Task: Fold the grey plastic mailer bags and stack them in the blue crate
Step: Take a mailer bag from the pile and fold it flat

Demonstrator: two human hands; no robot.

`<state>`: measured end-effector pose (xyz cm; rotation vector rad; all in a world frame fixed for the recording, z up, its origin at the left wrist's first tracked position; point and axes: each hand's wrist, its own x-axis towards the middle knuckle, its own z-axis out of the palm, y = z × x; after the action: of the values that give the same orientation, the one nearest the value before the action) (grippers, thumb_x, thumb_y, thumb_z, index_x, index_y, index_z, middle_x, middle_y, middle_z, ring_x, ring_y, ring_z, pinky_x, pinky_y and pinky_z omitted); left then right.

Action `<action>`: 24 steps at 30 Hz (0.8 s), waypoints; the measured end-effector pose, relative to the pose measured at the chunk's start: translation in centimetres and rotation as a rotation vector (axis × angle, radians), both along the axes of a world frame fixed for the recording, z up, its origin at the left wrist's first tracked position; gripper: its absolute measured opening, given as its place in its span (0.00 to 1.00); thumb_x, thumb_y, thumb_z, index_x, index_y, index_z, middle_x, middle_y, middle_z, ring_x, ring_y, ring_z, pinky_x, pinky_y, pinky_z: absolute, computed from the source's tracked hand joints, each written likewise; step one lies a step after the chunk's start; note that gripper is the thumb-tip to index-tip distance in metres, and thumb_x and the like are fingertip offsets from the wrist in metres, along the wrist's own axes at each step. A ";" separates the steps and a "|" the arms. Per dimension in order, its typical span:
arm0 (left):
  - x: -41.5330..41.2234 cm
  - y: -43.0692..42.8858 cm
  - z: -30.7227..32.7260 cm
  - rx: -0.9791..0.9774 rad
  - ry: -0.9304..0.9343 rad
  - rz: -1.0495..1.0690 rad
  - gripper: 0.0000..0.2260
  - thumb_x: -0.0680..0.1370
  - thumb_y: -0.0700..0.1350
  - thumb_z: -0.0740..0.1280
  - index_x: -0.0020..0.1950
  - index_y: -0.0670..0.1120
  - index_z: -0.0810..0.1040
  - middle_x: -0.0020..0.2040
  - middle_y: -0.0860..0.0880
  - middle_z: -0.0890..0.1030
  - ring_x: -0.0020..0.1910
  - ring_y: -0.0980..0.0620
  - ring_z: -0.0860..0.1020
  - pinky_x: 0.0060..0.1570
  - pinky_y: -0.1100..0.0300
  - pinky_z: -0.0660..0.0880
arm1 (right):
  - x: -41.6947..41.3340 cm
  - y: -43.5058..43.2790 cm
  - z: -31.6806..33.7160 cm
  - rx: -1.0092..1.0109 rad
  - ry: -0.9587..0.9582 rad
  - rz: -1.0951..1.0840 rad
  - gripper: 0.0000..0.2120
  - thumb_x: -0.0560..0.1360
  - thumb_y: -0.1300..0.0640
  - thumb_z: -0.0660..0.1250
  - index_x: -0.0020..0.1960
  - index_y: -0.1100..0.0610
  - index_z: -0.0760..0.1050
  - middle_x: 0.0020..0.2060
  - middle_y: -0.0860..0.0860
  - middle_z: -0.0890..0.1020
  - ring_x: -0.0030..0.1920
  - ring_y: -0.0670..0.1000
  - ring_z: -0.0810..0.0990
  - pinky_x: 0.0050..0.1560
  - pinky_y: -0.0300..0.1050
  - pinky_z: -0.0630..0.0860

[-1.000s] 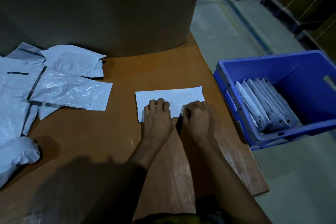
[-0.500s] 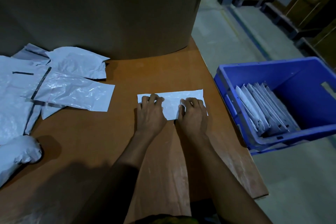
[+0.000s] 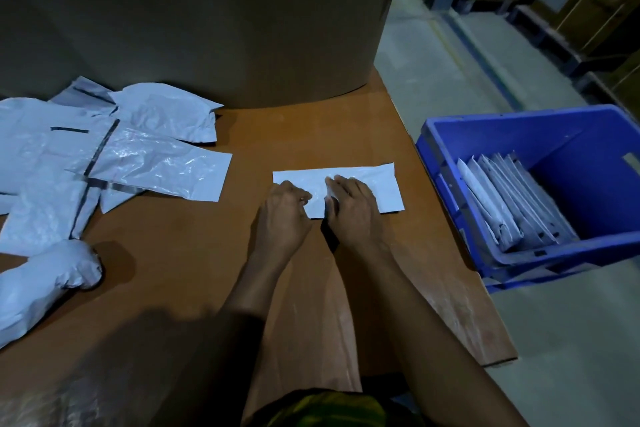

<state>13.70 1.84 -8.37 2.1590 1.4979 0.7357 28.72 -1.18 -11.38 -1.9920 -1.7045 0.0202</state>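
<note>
Head view: 1 folded mailer (image 3: 377,191) lies flat on the worktop (image 3: 194,253), directly ahead of the person, its long axis running left to right. Both hands are on its left half. The left hand (image 3: 285,210) sits at the left end with fingers curled, its grip apparently closed on that end of the plastic. The right hand (image 3: 351,211) rests near the middle with fingers fairly straight, pressing down. I cannot tell whether its thumb is tucked under the near edge.

The right part of the mailer lies bare, pointing toward the crate (image 3: 588,135). The crate stands off the worktop's right edge and looks lower than it. A stack (image 3: 512,204) of folded bags leans on edge in its left part.

The coming move, probably 1 more fold across the long axis, turns on the left end travelling rightward over the right hand's line. The right hand is nearer the crate and better placed for the drop.

A pile (image 3: 104,163) of unfolded bags waits at the far left, well apart, in front of a brown drum (image 3: 207,28).
</note>
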 end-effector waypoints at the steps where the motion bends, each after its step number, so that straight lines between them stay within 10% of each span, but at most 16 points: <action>1: -0.1 -0.5 -0.6 -0.011 0.050 0.001 0.14 0.76 0.29 0.68 0.59 0.40 0.85 0.57 0.43 0.82 0.59 0.43 0.78 0.52 0.53 0.78 | 0.0 -0.2 0.3 -0.032 0.019 0.004 0.18 0.80 0.57 0.68 0.69 0.60 0.79 0.66 0.59 0.81 0.68 0.61 0.77 0.72 0.57 0.70; 7: -0.7 -1.7 -2.6 0.068 0.082 -0.017 0.19 0.73 0.27 0.69 0.61 0.41 0.84 0.58 0.46 0.80 0.59 0.44 0.76 0.53 0.52 0.79 | 0.0 -2.9 1.3 0.048 0.003 -0.083 0.08 0.76 0.58 0.69 0.53 0.54 0.85 0.53 0.51 0.84 0.57 0.55 0.79 0.57 0.52 0.73; 17: 1.0 -1.3 -1.9 0.209 -0.043 -0.056 0.13 0.79 0.36 0.66 0.61 0.41 0.84 0.60 0.41 0.82 0.63 0.41 0.77 0.56 0.44 0.80 | 5.0 -2.1 2.7 0.005 0.116 -0.055 0.17 0.81 0.50 0.65 0.66 0.54 0.81 0.66 0.55 0.81 0.67 0.56 0.77 0.67 0.54 0.75; 21: 2.3 1.2 -4.0 0.177 0.243 -0.178 0.27 0.86 0.59 0.54 0.84 0.53 0.57 0.85 0.46 0.52 0.84 0.42 0.47 0.81 0.43 0.44 | 6.0 -1.0 1.7 -0.165 0.044 -0.004 0.26 0.84 0.40 0.57 0.79 0.48 0.66 0.80 0.52 0.64 0.81 0.55 0.59 0.78 0.55 0.58; 24: 2.5 1.6 -5.2 0.206 0.381 -0.159 0.29 0.86 0.62 0.51 0.85 0.56 0.49 0.85 0.47 0.44 0.83 0.40 0.40 0.80 0.37 0.43 | 6.2 -1.1 0.8 -0.218 0.008 0.070 0.30 0.83 0.35 0.48 0.82 0.43 0.58 0.84 0.50 0.53 0.83 0.54 0.48 0.80 0.57 0.51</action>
<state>16.20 3.39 -13.59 2.6566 1.4523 0.4576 34.93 -2.28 -10.55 -2.0808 -1.8335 0.2482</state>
